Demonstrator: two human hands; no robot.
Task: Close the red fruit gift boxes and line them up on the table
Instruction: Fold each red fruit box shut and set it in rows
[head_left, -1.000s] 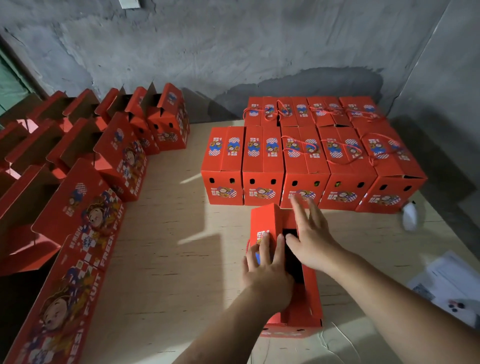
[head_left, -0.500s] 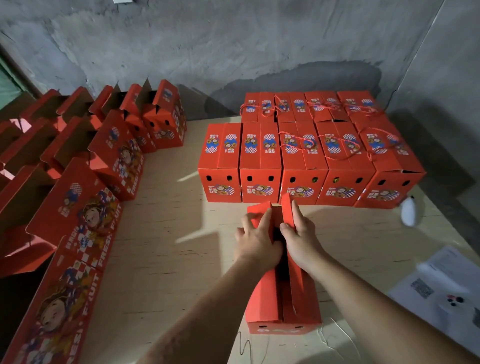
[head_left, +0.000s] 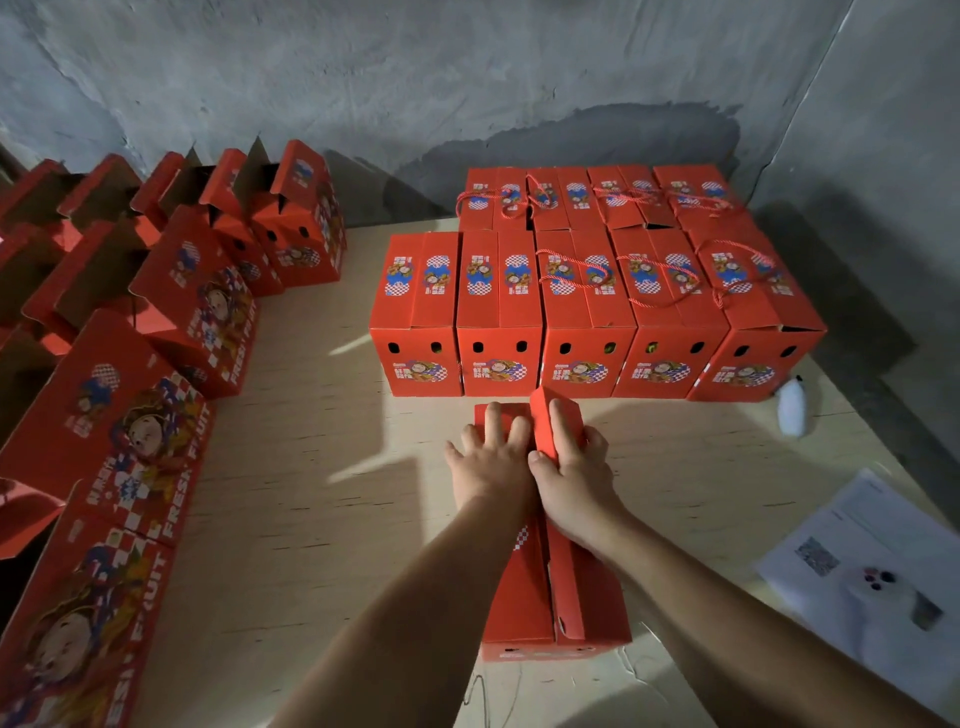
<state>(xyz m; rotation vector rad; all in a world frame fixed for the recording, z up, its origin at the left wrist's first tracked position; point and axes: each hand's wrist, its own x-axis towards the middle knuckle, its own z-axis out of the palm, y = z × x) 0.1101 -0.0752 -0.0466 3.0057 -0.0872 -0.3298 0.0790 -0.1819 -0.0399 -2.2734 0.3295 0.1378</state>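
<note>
Just creased red cardboard box (head_left: 524, 597) — matte.

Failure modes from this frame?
1. The right flap stands raised in the right hand while the left hand presses the left flap flat; it may crease or slip past rather than meet it.
2. The box nearly touches the closed row; a push may knock that row askew.

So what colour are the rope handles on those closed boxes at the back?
Red, twisted cord, matching the boxes; the rope handles show in the head view.
</note>
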